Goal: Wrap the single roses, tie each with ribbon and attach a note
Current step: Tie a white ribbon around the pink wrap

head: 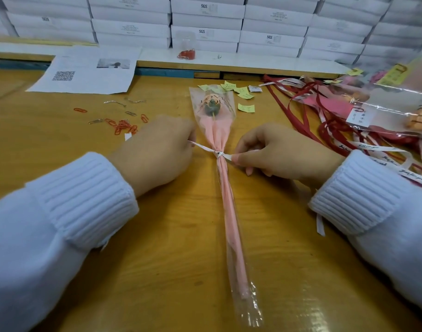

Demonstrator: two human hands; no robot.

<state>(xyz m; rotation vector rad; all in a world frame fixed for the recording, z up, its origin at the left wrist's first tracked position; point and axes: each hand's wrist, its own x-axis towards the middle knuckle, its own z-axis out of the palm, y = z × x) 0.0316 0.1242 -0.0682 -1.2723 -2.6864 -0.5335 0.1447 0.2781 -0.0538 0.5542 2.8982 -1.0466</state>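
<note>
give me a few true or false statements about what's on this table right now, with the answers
1. Both the left hand and the right hand pinch ends of the white ribbon knotted round the wrapped rose. True.
2. The rose's bloom points toward the person. False: it points away, toward the stacked white boxes.
3. Orange paper clips lie on the table left of the rose. True.
4. The ribbon being tied is red. False: it is white; the red ribbons lie loose to the right.
</note>
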